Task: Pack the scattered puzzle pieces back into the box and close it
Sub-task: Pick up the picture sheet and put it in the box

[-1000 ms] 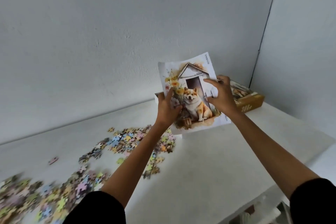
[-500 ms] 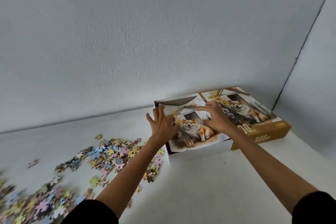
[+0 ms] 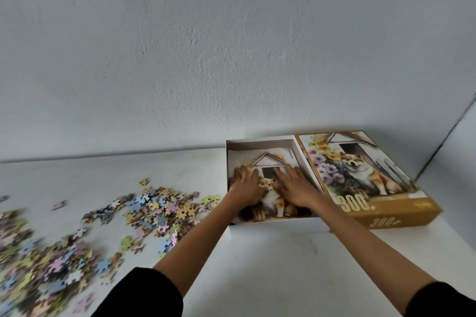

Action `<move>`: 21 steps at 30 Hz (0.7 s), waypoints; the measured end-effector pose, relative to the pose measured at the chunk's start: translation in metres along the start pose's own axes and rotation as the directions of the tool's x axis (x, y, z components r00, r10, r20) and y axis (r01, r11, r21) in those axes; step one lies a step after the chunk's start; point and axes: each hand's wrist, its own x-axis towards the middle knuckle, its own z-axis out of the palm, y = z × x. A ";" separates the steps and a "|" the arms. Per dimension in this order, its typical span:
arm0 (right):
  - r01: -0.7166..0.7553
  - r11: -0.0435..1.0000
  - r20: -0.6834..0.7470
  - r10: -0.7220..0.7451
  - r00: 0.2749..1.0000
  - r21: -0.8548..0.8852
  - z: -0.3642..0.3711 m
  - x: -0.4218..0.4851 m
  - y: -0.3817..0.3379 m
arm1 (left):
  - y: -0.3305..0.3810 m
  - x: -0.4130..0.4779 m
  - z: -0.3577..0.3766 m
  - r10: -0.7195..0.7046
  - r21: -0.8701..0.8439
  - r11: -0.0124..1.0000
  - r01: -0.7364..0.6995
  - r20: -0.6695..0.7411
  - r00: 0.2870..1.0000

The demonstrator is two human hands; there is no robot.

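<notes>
Puzzle pieces (image 3: 154, 208) lie scattered on the worktop (image 3: 270, 278), left of the open box (image 3: 260, 143). Your left hand (image 3: 246, 185) and right hand (image 3: 293, 188) press the picture sheet (image 3: 268, 162) flat inside it, fingers apparently straight, grasping nothing. Next, lift both hands and scoop pieces in; the lid (image 3: 360, 175) sits alongside.

Both hands press flat on a dog picture sheet (image 3: 270, 162) lying inside the open white box (image 3: 260, 141): left hand (image 3: 244, 185), right hand (image 3: 296, 185). The lid (image 3: 360, 177) sits just beside it; puzzle pieces (image 3: 144, 211) lie scattered on the white table (image 3: 283, 265).
</notes>
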 end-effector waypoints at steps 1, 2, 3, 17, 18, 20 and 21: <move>-0.002 1.000 -0.003 0.002 1.000 0.009 0.000 0.003 0.001 | 0.002 0.000 0.002 -0.004 -0.004 1.000 0.004 -0.021 1.000; 0.007 1.000 -0.016 -0.006 1.000 0.022 -0.001 0.006 0.003 | 0.003 0.000 0.003 -0.003 -0.020 1.000 0.002 -0.064 0.998; 0.021 0.999 -0.037 -0.019 0.999 0.043 -0.002 0.010 0.004 | 0.004 0.001 0.004 -0.003 -0.049 0.999 -0.003 -0.116 0.993; 0.035 0.995 -0.142 -0.022 0.990 0.096 -0.004 -0.003 0.006 | 0.006 -0.010 0.004 -0.007 -0.105 0.994 -0.005 -0.115 0.993; 0.028 0.995 -0.129 -0.016 0.991 0.092 -0.003 -0.010 0.006 | 0.005 -0.014 0.005 0.003 -0.101 0.995 -0.012 -0.086 0.996; 0.033 0.997 -0.086 -0.028 0.996 0.064 0.000 -0.021 0.005 | 0.003 -0.022 0.011 0.027 -0.077 0.997 -0.031 -0.057 0.998; 0.041 0.997 -0.077 -0.037 0.996 0.060 0.000 -0.023 0.005 | 0.001 -0.024 0.013 0.034 -0.071 0.997 -0.039 -0.065 0.997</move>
